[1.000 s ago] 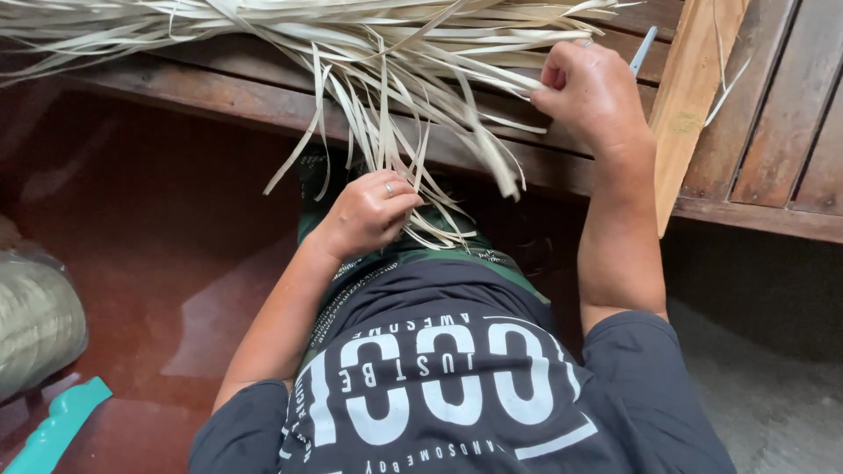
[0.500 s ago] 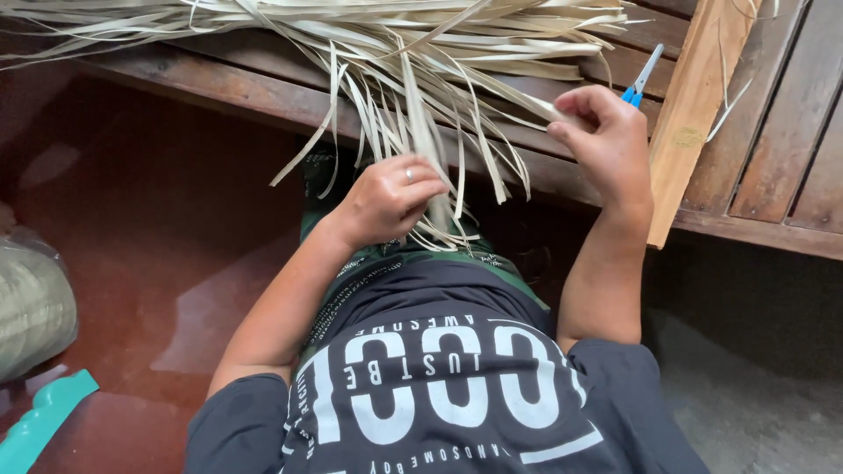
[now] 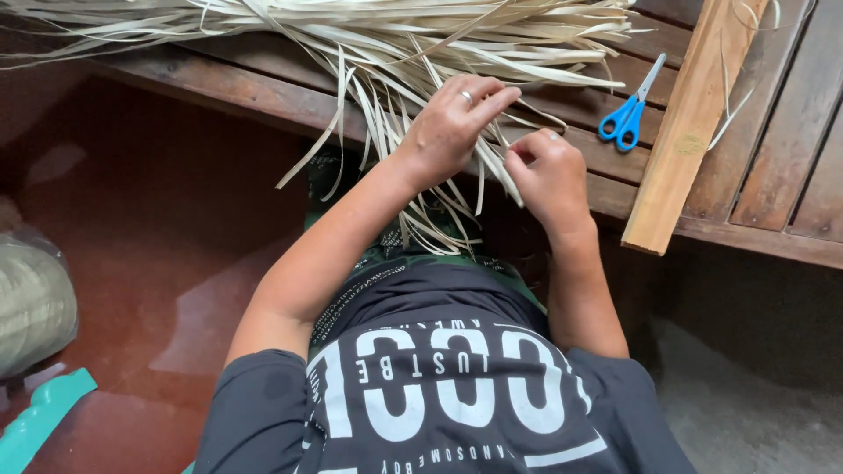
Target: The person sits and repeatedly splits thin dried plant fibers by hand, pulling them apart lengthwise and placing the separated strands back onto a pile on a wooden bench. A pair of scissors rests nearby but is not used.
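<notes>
Strips (image 3: 378, 53), pale, flat, dried, splayed over bench (image 3: 263, 92) edge.

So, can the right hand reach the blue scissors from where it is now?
Probably yes. The right hand is at the pale strips, and the blue scissors lie on the wooden bench just beyond it, with bare slats between them.

Dry, matt, fibrous pale leaf strips (image 3: 369, 44) lie on a worn, rough wooden bench (image 3: 263, 88). The scissors (image 3: 630, 107) at upper right have glossy blue plastic handles and metal blades.
</notes>
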